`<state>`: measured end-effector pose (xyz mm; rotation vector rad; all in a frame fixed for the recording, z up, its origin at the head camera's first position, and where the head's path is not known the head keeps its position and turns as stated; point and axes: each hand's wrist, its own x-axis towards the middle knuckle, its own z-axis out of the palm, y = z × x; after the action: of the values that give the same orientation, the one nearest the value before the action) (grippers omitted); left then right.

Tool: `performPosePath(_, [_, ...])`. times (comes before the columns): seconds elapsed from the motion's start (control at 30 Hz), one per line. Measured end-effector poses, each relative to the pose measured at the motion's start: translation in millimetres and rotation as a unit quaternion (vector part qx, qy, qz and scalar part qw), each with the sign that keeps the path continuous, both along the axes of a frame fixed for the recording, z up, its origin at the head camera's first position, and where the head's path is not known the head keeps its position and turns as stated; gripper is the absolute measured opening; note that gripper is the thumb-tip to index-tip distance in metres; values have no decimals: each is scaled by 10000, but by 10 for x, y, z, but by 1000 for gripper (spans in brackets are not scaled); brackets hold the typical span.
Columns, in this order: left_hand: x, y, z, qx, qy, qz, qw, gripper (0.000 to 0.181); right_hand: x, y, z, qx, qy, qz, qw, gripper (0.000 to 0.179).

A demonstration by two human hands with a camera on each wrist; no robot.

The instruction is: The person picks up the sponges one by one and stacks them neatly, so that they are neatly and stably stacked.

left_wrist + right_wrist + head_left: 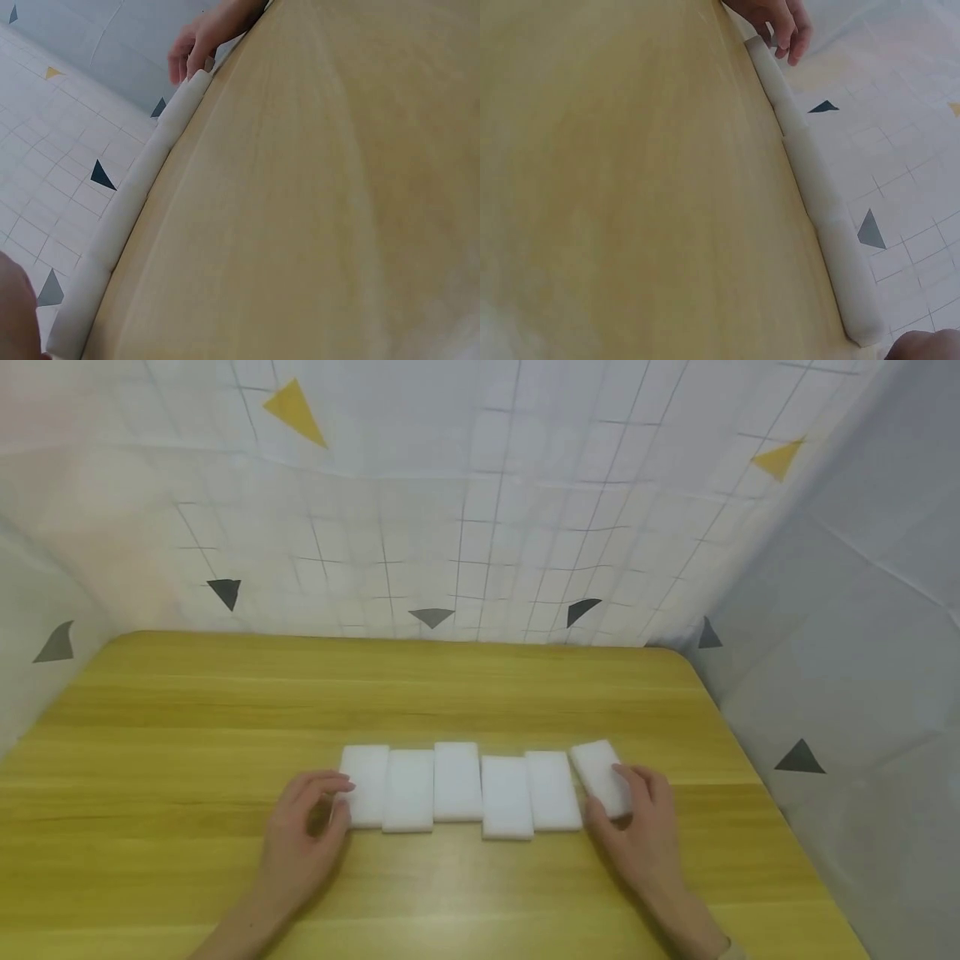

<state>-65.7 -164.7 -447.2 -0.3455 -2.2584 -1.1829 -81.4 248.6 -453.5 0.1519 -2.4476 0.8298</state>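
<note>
Several white rectangular sponge blocks lie flat side by side in an uneven row on the wooden table. My left hand (303, 822) is at the row's left end, its bent fingertips and thumb touching the left side of the outermost sponge (367, 785). At the other end, my right hand (641, 827) pinches the rightmost sponge (597, 768) between thumb and fingers. That sponge is turned at an angle, with a narrow gap to the sponge beside it (553, 789). Both wrist views show the row edge-on, with the opposite hand at its far end.
The wooden table (450, 893) extends around the row, with its rounded back edge against a white grid-patterned cloth (420, 527) marked with yellow, grey and black triangles. A greyish-white cloth (847, 652) hangs along the right side.
</note>
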Motion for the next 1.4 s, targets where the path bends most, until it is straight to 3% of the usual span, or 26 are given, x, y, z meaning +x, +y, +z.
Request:
performPosePath(0.27, [3,0,-9,9,-35,-78,10000,31,2,-9,39,-271,616,347,9971,53])
performPosePath(0.47, [5,2,-6,-6,29,-141,9999,30,11,-11,55,-290,999,1069,9888,52])
performPosePath(0.67, [-15,31,-16,35,935,-499,9944,27,8,-121,79,-179,1645,2037,9649,56])
performPosePath(0.87, [-25,107,61,268,1810,-1025,9778,20,80,-355,226,-273,1921,2673,9439,51])
performPosePath(1.03, [-8,179,155,406,2154,-1577,9629,23,149,-617,328,-387,2092,3195,9234,47])
performPosePath(1.17, [51,283,150,483,2022,-1825,9610,29,172,-790,368,-385,2120,3665,9051,43])
performPosePath(1.3, [163,450,59,444,1409,-2036,9678,42,194,-817,369,-375,2009,3985,8941,41])
performPosePath(1.4, [243,533,-6,90,952,-2062,9738,49,208,-789,339,-310,1849,4128,8913,43])
